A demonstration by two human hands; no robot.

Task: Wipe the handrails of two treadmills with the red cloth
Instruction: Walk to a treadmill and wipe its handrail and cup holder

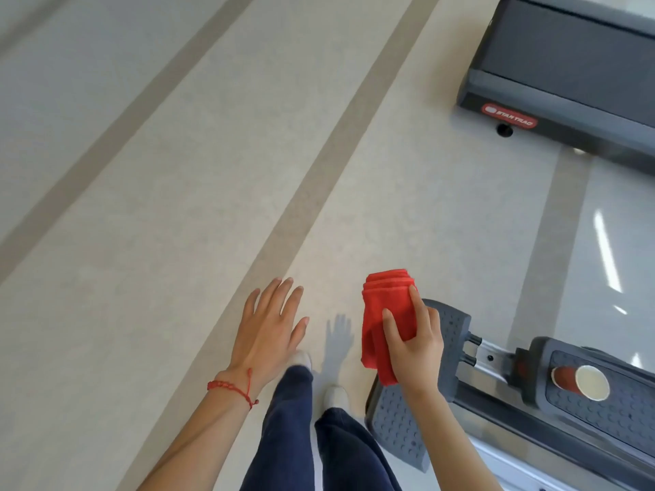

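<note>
With the folded red cloth (pixel 388 313) gripped in the right hand (pixel 413 345) and the left hand (pixel 269 327) open and empty, the person seems between treadmills, needing next to reach a handrail, none clearly visible.

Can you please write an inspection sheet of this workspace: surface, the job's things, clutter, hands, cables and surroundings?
Surface: pale floor with darker stripes, bare where visible.
Job's things: folded red cloth held in the air; end of one treadmill at upper right; grey machine console at lower right. No handrail clearly seen.
Clutter: red paper cup lying on its side on the console tray.
Hands: right hand grips the cloth; left hand open, fingers spread, empty, red bracelet at the wrist.
Cables: nothing seen.
Surroundings: person's dark trousers and light shoes below.
</note>
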